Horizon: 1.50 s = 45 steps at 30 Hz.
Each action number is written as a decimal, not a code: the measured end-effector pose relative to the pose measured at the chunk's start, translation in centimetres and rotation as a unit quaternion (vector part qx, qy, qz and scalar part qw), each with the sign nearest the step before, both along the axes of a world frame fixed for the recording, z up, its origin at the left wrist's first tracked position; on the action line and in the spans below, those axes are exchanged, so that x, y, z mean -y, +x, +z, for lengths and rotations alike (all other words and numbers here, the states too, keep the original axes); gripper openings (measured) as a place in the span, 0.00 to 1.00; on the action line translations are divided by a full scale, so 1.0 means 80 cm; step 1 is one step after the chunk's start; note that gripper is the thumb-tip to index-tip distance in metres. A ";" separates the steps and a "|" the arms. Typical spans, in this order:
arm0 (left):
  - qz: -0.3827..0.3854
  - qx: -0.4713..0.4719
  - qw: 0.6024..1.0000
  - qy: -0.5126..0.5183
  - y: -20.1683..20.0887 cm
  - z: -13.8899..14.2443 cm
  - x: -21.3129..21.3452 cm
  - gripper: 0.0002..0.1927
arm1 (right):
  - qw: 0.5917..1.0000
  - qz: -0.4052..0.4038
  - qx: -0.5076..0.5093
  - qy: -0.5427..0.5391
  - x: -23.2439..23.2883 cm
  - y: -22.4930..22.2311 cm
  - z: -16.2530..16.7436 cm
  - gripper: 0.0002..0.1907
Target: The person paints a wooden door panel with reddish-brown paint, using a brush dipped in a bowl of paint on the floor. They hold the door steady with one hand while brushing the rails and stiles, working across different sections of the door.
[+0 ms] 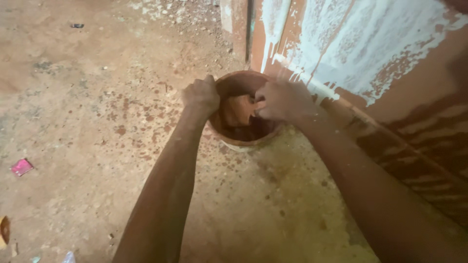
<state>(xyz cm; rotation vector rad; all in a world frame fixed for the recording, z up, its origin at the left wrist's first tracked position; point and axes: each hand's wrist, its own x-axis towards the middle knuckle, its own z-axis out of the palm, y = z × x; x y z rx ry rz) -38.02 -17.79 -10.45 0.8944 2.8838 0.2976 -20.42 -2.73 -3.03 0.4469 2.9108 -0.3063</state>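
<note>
Gripping the round reddish-brown bucket [242, 139] rim, the left hand [201, 96] steadied it (probably heavy, slippery); the right hand [282, 101] clutched a soaked rust-coloured cloth [239, 109].

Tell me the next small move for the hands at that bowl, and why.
Probably lift the reddish wet lump clear of the bowl. The right hand already grips it inside, while the left hand steadies the rim beside the streaked wall.

A round, reddish-brown bowl [242, 141] stands upright on the stained floor, close against the wall's foot. Its rim is smeared with the same wet red-brown paste. Inside lies a damp orange-brown lump [238, 110] above a darker pool.
</note>
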 end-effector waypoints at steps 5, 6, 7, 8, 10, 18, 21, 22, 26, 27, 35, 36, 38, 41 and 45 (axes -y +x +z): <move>0.067 0.085 0.991 0.076 0.000 0.036 -0.007 0.31 | 0.994 0.035 -0.006 -0.105 -0.088 0.003 -0.010 0.22; 0.072 0.092 0.987 0.112 0.001 0.043 -0.007 0.34 | 0.991 0.032 -0.013 -0.127 -0.099 0.005 -0.015 0.23; 0.042 0.088 0.992 0.077 0.002 0.050 -0.007 0.35 | 0.988 0.027 -0.020 -0.150 -0.109 0.007 -0.017 0.23; 0.010 0.090 0.995 0.039 0.003 0.057 -0.007 0.37 | 0.986 0.028 -0.015 -0.166 -0.116 0.010 -0.020 0.23; -0.034 0.099 0.994 0.011 0.007 0.068 -0.002 0.37 | 0.978 0.029 0.007 -0.208 -0.117 0.018 -0.028 0.23; -0.128 0.033 0.961 0.242 -0.010 0.103 -0.010 0.35 | 0.961 -0.047 0.053 -0.266 -0.095 0.030 -0.052 0.23; -0.040 0.065 0.943 0.325 0.007 0.088 -0.029 0.34 | 0.976 -0.065 0.030 -0.205 -0.083 0.035 -0.070 0.21; -0.021 0.074 0.938 0.337 0.007 0.087 -0.045 0.33 | 0.985 -0.058 0.001 -0.164 -0.081 0.035 -0.075 0.20; -0.024 0.127 0.893 0.431 0.020 0.104 -0.118 0.31 | 0.972 -0.170 -0.051 -0.151 -0.075 0.062 -0.085 0.19; -0.051 0.138 0.874 0.464 0.027 0.113 -0.131 0.31 | 0.970 -0.191 -0.074 -0.128 -0.074 0.072 -0.082 0.18; -0.198 0.062 0.824 0.528 0.057 0.193 -0.109 0.33 | 0.726 -0.446 -0.294 -0.432 -0.035 0.119 0.045 0.23; -0.166 0.089 0.816 0.547 0.058 0.198 -0.109 0.34 | 0.723 -0.422 -0.326 -0.440 -0.027 0.120 0.066 0.25; -0.156 0.137 0.788 0.580 0.064 0.206 -0.118 0.34 | 0.691 -0.400 -0.369 -0.476 -0.007 0.122 0.097 0.27; -0.154 0.179 0.738 0.632 0.080 0.223 -0.146 0.35 | 0.627 -0.394 -0.402 -0.539 0.002 0.112 0.135 0.25; -0.206 0.216 0.728 0.617 0.122 0.241 -0.170 0.35 | 0.600 -0.428 -0.383 -0.557 0.009 0.118 0.156 0.24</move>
